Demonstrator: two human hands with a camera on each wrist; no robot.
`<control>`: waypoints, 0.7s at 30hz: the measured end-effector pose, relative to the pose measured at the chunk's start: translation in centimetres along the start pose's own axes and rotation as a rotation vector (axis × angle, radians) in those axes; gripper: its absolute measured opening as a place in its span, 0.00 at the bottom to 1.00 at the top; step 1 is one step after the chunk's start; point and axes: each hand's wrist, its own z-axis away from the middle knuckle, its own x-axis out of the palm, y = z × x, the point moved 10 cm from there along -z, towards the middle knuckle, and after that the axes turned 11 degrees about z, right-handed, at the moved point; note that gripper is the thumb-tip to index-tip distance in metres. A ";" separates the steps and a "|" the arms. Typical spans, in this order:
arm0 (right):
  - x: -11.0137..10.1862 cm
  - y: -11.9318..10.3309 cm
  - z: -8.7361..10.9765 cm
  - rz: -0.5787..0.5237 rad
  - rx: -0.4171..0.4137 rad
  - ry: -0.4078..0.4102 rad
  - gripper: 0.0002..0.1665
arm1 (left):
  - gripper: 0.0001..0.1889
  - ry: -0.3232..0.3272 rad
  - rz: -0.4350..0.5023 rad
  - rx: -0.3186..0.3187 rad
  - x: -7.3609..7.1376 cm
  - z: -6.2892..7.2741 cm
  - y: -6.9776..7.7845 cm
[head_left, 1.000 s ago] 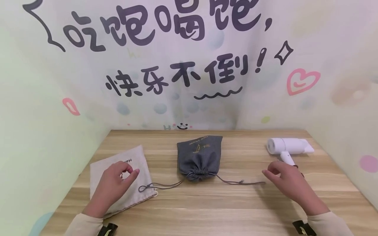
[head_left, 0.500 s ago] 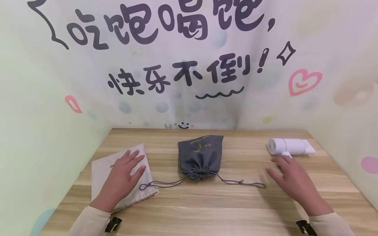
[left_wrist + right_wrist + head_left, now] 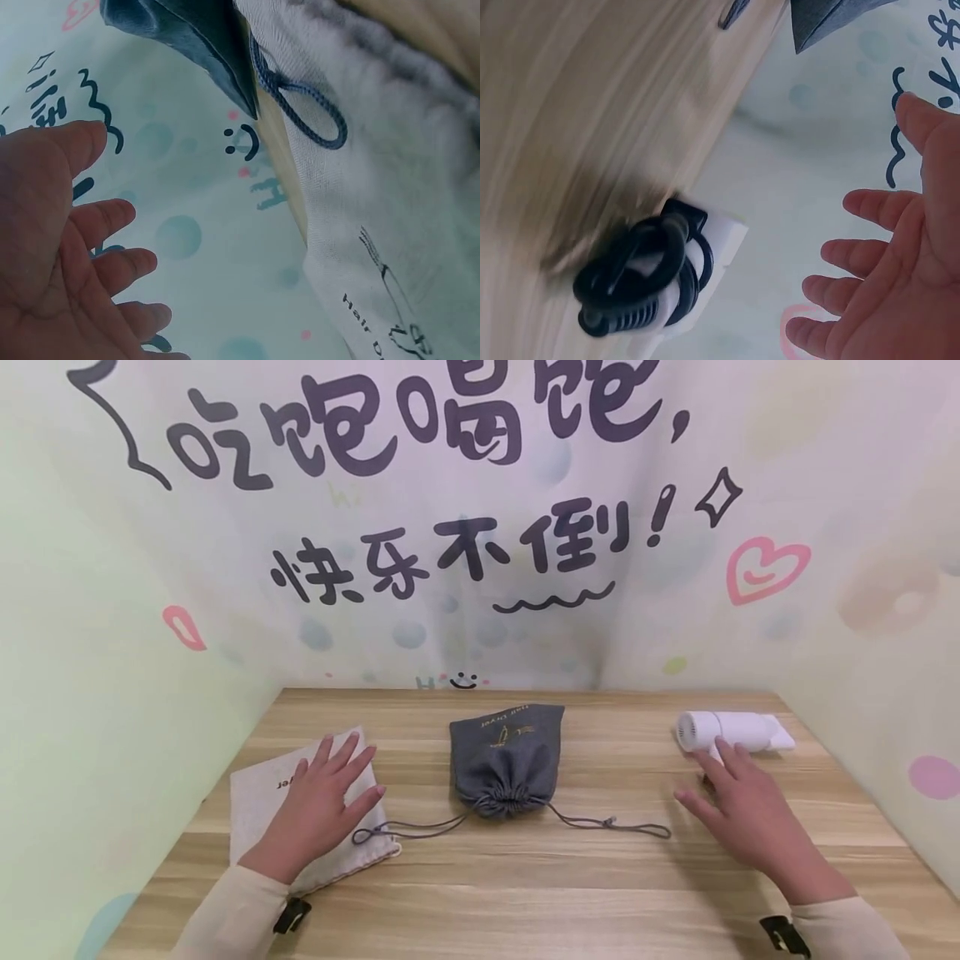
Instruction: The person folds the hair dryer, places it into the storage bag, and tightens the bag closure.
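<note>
My left hand (image 3: 318,810), fingers spread, hovers over a flat light drawstring bag (image 3: 258,806) at the left of the table. In the left wrist view that bag (image 3: 375,195) carries printed "Hair" lettering, and the palm (image 3: 45,247) holds nothing. My right hand (image 3: 757,814) is spread in front of a white hair dryer (image 3: 731,731), overlapping its handle in the head view. The right wrist view shows the dryer's coiled black cord (image 3: 637,277) below that hand (image 3: 900,247). Between the hands lies a dark grey drawstring pouch (image 3: 506,760), its mouth cinched.
The pouch's cords stretch out on both sides, a left loop (image 3: 408,831) reaching the light bag's edge and a right loop (image 3: 622,827) lying on the wooden table (image 3: 517,893). A printed cloth wall (image 3: 465,635) stands behind, with side walls left and right.
Both hands have gone from curled fingers, thumb near the forefinger, to spread fingers. The left hand has shifted slightly right. Bag, pouch and dryer stay in place.
</note>
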 end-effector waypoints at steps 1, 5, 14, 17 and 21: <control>-0.1 0.3 0.0 0.011 0.001 0.008 0.40 | 0.31 -0.008 -0.008 0.007 0.1 -0.3 0.1; -0.3 1.5 0.1 0.033 0.021 0.004 0.41 | 0.31 -0.052 -0.041 0.031 0.4 -1.3 0.3; -0.6 4.2 0.6 0.077 0.050 -0.005 0.42 | 0.33 -0.250 -0.010 -0.059 2.1 -2.1 -2.1; -0.8 4.8 0.6 0.093 0.049 -0.007 0.42 | 0.36 -0.352 0.004 -0.158 2.9 -1.7 -4.2; -0.8 5.3 0.6 0.111 0.053 -0.022 0.43 | 0.39 -0.491 0.032 -0.240 3.9 -0.8 -6.3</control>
